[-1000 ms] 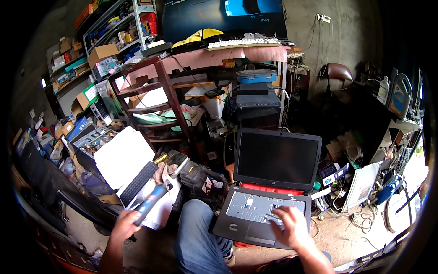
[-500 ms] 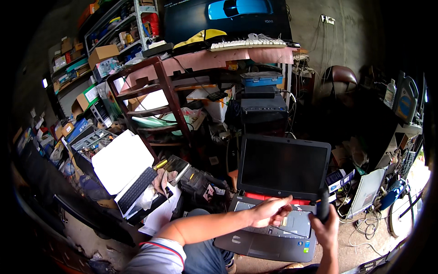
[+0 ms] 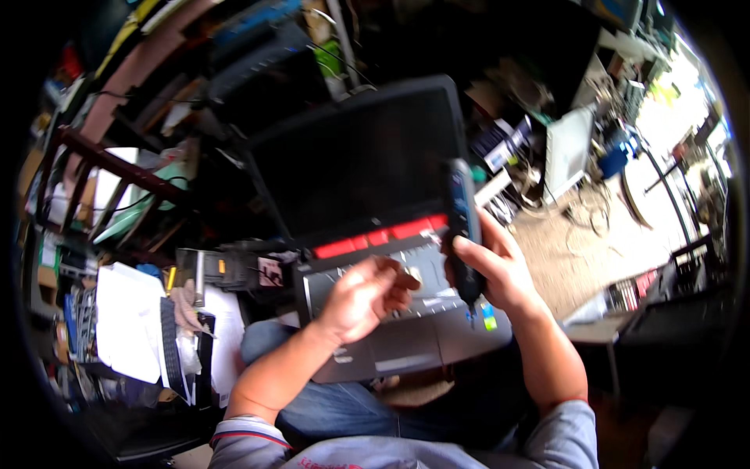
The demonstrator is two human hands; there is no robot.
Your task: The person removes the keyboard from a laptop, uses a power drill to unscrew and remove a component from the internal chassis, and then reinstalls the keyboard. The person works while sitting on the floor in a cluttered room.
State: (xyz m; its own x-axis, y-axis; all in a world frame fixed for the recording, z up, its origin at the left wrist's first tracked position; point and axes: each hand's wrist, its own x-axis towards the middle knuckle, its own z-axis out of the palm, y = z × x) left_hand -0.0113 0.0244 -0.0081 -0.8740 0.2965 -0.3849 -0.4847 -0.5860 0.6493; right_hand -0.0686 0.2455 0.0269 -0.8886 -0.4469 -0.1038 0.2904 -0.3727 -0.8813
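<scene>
An open laptop (image 3: 406, 348) rests across my legs, its dark screen (image 3: 359, 160) raised. The keyboard area is uncovered, showing a grey metal inner plate, and red strips (image 3: 379, 236) run below the hinge. Over the right part of the base, my right hand (image 3: 500, 266) is wrapped round a black electric screwdriver (image 3: 466, 234), held upright with its narrow tip down near the palm rest. Above the inner plate hovers my left hand (image 3: 367, 293), its fingers curled and pinched; whatever they may hold is too small and blurred to name.
At left, a white panel (image 3: 129, 320) and a loose black keyboard (image 3: 173, 348) lie beside papers and a black case (image 3: 226, 268). A wooden chair frame (image 3: 125, 164) stands behind. To the right are a grey panel (image 3: 569, 152), tangled cables (image 3: 590, 207) and a dark box-like unit (image 3: 656, 336).
The view has swung down and to the right, now showing both forearms. The electric screwdriver stays in my right hand. My left hand remains above the laptop base with fingers pinched.
</scene>
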